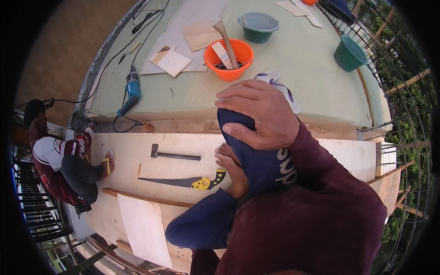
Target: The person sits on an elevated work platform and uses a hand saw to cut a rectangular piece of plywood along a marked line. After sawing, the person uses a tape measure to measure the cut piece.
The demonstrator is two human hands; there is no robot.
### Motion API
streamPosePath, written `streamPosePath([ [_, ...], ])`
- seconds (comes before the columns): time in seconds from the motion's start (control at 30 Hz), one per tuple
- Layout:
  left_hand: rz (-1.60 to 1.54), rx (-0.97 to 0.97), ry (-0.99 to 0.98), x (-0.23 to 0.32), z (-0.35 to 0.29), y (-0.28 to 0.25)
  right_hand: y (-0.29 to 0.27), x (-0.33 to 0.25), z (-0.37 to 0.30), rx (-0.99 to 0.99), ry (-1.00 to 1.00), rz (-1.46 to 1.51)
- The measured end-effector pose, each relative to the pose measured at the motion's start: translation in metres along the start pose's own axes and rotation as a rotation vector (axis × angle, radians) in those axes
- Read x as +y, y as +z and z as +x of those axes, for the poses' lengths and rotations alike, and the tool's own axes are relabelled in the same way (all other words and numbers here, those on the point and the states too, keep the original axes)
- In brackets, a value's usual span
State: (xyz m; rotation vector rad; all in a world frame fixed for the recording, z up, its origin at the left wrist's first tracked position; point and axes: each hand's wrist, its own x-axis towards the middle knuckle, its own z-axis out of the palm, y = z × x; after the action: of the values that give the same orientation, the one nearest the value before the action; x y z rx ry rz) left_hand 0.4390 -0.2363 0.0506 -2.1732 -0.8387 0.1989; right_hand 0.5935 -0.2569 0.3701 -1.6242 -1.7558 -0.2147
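My right hand (pixel 259 112) lies on my raised knee, in navy trousers (pixel 245 151). Its fingers stretch over the kneecap and the thumb is held apart; nothing is in it. My left hand is out of sight; only a bit of maroon sleeve (pixel 205 261) shows at the lower edge. By my bare foot, on the pale board (pixel 123 151), lies a handsaw (pixel 183 182) with a yellow and black handle. Beyond the saw lies a hammer (pixel 176 156) with a dark head and handle. Neither tool is touched.
Another person (pixel 68 160) sits at the left. On the raised green surface stand an orange bucket (pixel 238 45) holding a wooden-handled tool, green tubs (pixel 259 34), a corded blue power drill (pixel 132 91), wood pieces (pixel 172 62) and flip-flops (pixel 279 85). Rebar (pixel 403 137) sticks out at the right.
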Motion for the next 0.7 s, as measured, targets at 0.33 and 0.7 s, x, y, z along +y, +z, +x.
streamPosePath([
  [0.33,0.005,0.073,0.018,0.004,0.01,-0.022,-0.022,-0.002,-0.018,-0.009,0.069,-0.034],
  [0.7,-0.777,-0.047,-0.048,-0.053,-0.008,0.001,0.035,0.069,0.041,-0.525,0.441,1.163],
])
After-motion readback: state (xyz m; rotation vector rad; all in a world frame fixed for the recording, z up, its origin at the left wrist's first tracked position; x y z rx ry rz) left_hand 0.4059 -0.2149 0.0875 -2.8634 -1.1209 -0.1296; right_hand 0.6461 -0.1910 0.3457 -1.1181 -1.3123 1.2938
